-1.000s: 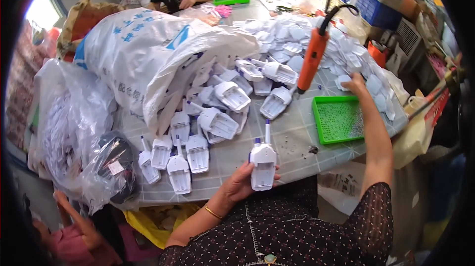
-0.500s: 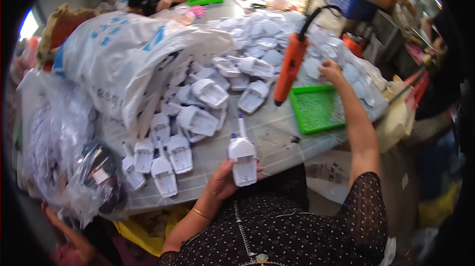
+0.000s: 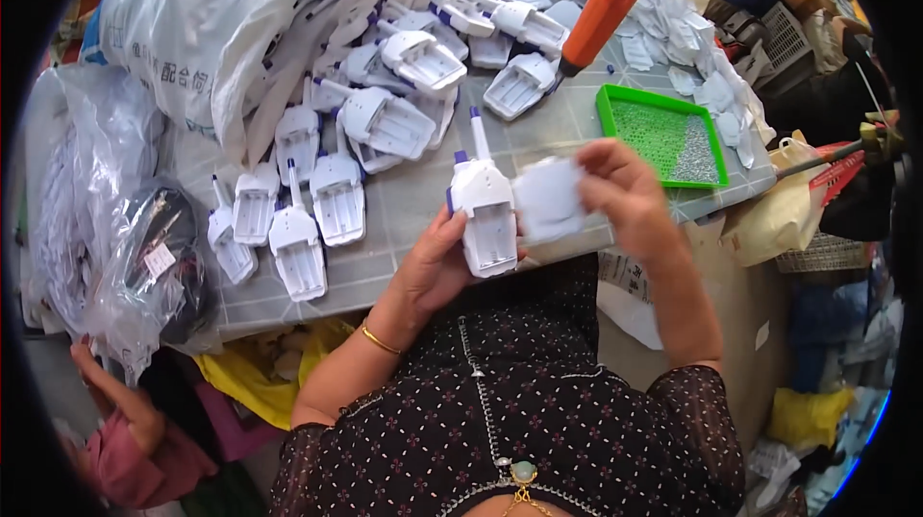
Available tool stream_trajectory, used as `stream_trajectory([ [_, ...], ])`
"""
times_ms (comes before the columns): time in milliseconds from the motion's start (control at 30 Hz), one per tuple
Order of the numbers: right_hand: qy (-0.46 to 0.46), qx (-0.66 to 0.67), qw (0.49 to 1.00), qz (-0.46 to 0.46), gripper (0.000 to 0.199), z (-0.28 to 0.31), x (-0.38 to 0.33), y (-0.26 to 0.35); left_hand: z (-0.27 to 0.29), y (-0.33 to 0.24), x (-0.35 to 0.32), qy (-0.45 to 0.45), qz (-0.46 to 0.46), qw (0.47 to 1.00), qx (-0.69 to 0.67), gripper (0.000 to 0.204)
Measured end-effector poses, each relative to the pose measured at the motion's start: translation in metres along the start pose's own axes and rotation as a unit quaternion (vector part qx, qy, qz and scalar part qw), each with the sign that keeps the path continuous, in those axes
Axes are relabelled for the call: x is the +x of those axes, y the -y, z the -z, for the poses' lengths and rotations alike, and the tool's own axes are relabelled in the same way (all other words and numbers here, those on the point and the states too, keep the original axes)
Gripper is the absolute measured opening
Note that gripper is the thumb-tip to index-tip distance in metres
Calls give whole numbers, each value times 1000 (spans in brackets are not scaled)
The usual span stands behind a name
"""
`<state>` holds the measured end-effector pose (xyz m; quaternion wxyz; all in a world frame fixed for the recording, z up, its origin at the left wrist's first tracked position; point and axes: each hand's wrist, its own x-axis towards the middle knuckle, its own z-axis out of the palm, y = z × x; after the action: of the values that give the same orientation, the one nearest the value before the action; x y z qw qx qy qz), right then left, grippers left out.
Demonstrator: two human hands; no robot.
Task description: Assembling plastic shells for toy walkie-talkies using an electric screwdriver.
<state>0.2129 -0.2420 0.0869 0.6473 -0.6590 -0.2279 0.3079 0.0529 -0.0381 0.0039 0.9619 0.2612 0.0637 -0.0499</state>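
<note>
In my left hand (image 3: 433,262) is a white plastic housing (image 3: 488,219) with an open battery compartment and a purple-tipped stem, held upright over the table's front edge. My right hand (image 3: 630,195) pinches a flat white plastic cover (image 3: 551,198), smeared by motion, just right of the housing. Whether cover and housing touch I cannot tell. Similar white housings (image 3: 389,121) lie piled to the left, their compartments facing up. A heap of white covers (image 3: 663,27) spreads at the far right. Above the table hangs an orange electric screwdriver (image 3: 611,3), its tip pointing down.
A green tray (image 3: 663,137) of small metal screws stands on the right of the table (image 3: 404,229). A large white plastic bag (image 3: 192,36) and a clear bag (image 3: 87,200) crowd the left. Below them, at lower left, another person's arm (image 3: 130,402) shows.
My right hand has come back from the heap of covers with one cover, bringing it beside the housing in my left hand. The view has tilted downward.
</note>
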Motion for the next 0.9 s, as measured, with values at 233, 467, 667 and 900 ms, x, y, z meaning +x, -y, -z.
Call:
stream_trajectory([
  [233,-21,-317,911,262,39,-72,7,-35,7,-1,-7,-12,-31,996,-81,67],
  [467,127,-393,829,378,53,-62,26,-23,8,-6,-8,32,-26,995,-92,66],
  [667,99,-430,777,450,63,-58,23,-26,7,-7,-7,30,-46,997,-63,65],
  [900,82,-485,731,472,61,-67,5,-30,16,1,-9,-10,-50,997,-65,64],
])
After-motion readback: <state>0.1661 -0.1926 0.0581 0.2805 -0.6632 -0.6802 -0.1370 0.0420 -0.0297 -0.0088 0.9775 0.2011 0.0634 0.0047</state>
